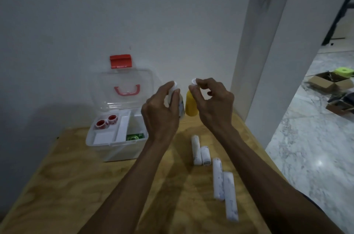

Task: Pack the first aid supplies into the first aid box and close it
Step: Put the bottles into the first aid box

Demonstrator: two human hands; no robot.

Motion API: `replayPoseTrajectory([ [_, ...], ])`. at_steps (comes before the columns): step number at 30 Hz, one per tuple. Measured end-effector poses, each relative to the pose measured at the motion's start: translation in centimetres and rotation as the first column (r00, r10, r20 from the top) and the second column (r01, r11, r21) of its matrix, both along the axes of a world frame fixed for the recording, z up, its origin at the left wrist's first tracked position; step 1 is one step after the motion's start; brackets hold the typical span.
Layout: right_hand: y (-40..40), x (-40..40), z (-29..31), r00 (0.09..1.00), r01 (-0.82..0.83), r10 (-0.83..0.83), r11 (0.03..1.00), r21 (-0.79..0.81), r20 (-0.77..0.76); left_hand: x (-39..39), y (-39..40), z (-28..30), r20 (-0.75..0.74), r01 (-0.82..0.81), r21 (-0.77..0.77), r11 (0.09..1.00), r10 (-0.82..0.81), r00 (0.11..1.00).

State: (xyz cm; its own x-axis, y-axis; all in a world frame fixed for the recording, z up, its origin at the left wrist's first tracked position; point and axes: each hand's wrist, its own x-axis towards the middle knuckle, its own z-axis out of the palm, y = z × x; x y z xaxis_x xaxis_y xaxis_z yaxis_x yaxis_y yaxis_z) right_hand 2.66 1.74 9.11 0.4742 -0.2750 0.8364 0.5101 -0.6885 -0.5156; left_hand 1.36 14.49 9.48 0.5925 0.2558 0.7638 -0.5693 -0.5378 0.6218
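The clear first aid box [107, 143] stands open at the table's far left, its lid with a red latch and pink handle leaning on the wall. Two red-and-white tape rolls [105, 121], a white tray and a green packet [135, 136] lie inside. My left hand [162, 111] grips a white bottle [181, 105] near its cap. My right hand [209, 99] pinches the white cap of a yellow bottle [191, 106]. Both bottles stand at the table's far edge. Several white bandage rolls [217, 176] lie on the table, right of my forearms.
The wooden table [76, 185] abuts a white wall. A white pillar [268, 61] rises on the right. Beyond it, on the marble floor, sit open cardboard boxes [329, 82] and a neon green object.
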Motion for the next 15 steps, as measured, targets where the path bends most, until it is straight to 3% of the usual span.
replayPoseTrajectory([
  [8, 6.6, 0.4, 1.4, 0.981, -0.167, 0.174, 0.982, 0.089, -0.082, 0.7, 8.5, 2.2, -0.013, -0.138, 0.045, 0.989, 0.138, 0.990],
  [15, 9.3, 1.9, -1.0, 0.959, -0.214, 0.229, 0.972, 0.099, -0.170, 3.5, 10.6, 0.1, -0.094, -0.089, 0.040, 0.995, 0.093, 0.991],
])
